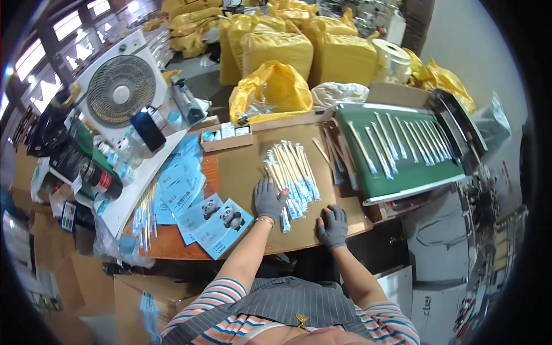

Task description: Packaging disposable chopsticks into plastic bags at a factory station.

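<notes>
A loose pile of slim pale-yellow sticks [294,172] in clear-and-blue wrappers lies on the cardboard-covered table, roughly side by side. My left hand [269,200], in a grey glove with bare fingertips, rests flat against the pile's left side. Its fingers point away from me and the thumb touches the nearest wrappers; I see nothing gripped. To the right of the pile, my right hand [333,227], gloved the same way, lies by the table's front edge. Its fingers are slightly bent and apart, holding nothing.
Blue printed bags [183,192] with panda pictures overlap at left, beside more wrapped sticks [147,215]. A green conveyor belt [397,152] carries spaced sticks at right. A small cardboard box [227,138], an open yellow sack [270,92] and a white fan [121,89] stand farther back.
</notes>
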Demonstrator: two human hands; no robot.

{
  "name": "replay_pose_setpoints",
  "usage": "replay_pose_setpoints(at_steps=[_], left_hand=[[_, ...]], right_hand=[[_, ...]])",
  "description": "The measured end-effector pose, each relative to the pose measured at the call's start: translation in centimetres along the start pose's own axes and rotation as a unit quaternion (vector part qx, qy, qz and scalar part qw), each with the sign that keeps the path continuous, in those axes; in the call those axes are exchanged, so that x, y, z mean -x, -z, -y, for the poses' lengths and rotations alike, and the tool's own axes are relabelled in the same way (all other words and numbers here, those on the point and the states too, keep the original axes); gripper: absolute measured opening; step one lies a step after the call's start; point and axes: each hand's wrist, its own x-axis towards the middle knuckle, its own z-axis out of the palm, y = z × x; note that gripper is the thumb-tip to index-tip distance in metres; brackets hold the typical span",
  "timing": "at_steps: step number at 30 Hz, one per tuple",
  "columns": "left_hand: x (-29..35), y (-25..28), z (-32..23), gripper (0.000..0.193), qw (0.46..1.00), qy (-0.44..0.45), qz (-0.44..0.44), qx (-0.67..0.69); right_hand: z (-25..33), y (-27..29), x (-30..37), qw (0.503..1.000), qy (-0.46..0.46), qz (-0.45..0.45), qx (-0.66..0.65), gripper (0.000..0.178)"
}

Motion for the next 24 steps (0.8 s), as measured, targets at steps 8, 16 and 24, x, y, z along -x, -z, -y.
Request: replay_pose_setpoints(at_steps=[8,16,24], left_hand=[[0.4,0.1,0.4,0.069,1.000,0.001,-0.018,0.013],[0.0,-0.3,0.1,0.070,1.000,-0.013,-0.026,0.011],[0.0,0.8,0.8,0.062,0.998,0.042,0.047,0.011]], right_hand=[[0.4,-0.2,0.2,1.000,-0.008,0.007,0.000,0.033],[-0.1,-0.2,0.5,1.000,-0.009,0.012,0.022,0.035],[-0.8,-1.8,1.2,0.999,-0.013,-0.005,-0.031,0.030]])
